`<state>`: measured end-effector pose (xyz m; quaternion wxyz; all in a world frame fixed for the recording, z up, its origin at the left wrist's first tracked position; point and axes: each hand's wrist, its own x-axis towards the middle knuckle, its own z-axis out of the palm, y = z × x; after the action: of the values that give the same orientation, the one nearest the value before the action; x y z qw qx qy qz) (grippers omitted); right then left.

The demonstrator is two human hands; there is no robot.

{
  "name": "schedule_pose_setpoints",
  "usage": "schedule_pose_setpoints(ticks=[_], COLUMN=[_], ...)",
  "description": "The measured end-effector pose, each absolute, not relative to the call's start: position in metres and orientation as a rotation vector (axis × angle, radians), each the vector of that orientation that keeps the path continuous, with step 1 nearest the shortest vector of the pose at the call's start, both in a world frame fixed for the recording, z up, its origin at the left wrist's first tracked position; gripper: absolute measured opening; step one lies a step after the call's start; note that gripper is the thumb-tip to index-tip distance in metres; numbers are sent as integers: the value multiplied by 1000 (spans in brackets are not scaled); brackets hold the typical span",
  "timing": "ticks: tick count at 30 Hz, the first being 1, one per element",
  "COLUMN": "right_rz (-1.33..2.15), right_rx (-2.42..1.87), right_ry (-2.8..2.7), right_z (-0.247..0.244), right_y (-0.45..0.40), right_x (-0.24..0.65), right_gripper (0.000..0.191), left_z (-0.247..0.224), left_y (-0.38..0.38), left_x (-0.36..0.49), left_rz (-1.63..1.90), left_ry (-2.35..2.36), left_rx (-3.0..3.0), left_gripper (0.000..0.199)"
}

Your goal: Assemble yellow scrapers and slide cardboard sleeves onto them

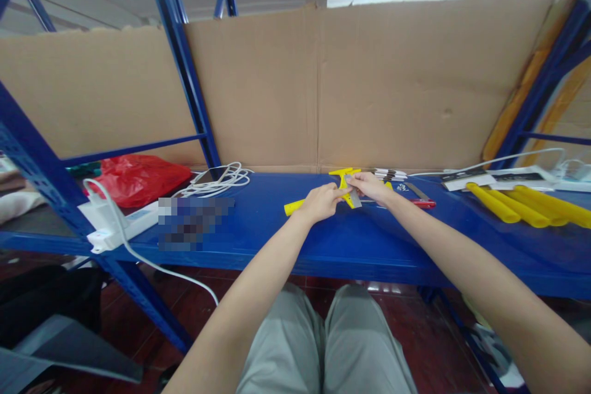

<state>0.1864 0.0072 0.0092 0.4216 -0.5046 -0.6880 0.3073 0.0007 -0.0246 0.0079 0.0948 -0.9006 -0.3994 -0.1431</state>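
My left hand (322, 202) is closed around a yellow plastic tool with a T-shaped head (344, 173). Its yellow tubular handle end (293, 207) sticks out to the left below my wrist. At the head, my right hand (367, 187) pinches a flat grey metal blade (354, 198), which lies against the yellow plastic. How the blade is seated there cannot be made out. Just right of my right wrist, a red-handled tool (422, 203) rests on the blue shelf (258, 221), beside a thin grey strip (415, 191) and a few small metal bits.
Several yellow tubes (494, 203) lie at the right by white packaging (521, 177). Black-and-white pens (388, 173) lie near the cardboard back wall (383, 86). A coiled white cable (226, 180), red plastic bag (138, 178) and white power strip (133, 221) occupy the left.
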Motion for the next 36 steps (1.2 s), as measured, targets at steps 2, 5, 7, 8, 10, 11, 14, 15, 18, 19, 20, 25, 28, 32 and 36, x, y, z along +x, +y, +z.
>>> schedule_pose_setpoints(ticks=[2, 5, 7, 8, 10, 11, 14, 15, 18, 19, 20, 25, 28, 32, 36], right_rz=[780, 782, 792, 797, 802, 817, 962, 1017, 1081, 1082, 1087, 1124, 1128, 1129, 1002], right_rx=[-1249, -1240, -1232, -1229, -1232, -1237, -1226, -1214, -1174, -1162, -1149, -1095, -1111, -1152, -1288], right_ry=[-1689, -1649, -1608, -1582, -1544, -1550, -1690, -1750, -1844, -1839, -1823, -1762, -1769, -1786, -1849], right_z=[5, -2, -4, -5, -4, -4, -2, -2, -2, -3, -3, -4, -5, -4, 3], right_y=[9, 8, 4, 2, -4, -7, -14, -15, -18, -18, -17, -16, -17, -19, -14], right_x=[184, 182, 182, 183, 184, 186, 191, 192, 195, 195, 195, 193, 192, 192, 205], right_gripper=[35, 41, 44, 45, 46, 46, 43, 42, 39, 38, 38, 38, 38, 39, 37], left_z=[7, 6, 6, 6, 7, 7, 7, 7, 7, 6, 6, 5, 5, 5, 4], left_y=[-23, -21, -21, -22, -22, -22, -21, -21, -20, -19, -19, -18, -18, -18, -18], left_x=[0, 0, 1, 1, 2, 2, 0, -1, -2, -2, -2, 0, -1, -2, -2], left_rz=[-423, -415, -416, -419, -427, -431, -428, -421, -416, -427, -444, -512, -496, -442, -378], left_ry=[-1192, -1188, -1176, -1166, -1157, -1169, -1254, -1276, -1297, -1297, -1296, -1287, -1293, -1286, -1297], left_rx=[-2669, -2667, -2675, -2683, -2697, -2697, -2668, -2661, -2659, -2662, -2666, -2680, -2670, -2671, -2684], left_gripper=[47, 47, 47, 48, 48, 48, 47, 46, 45, 44, 44, 45, 47, 46, 44])
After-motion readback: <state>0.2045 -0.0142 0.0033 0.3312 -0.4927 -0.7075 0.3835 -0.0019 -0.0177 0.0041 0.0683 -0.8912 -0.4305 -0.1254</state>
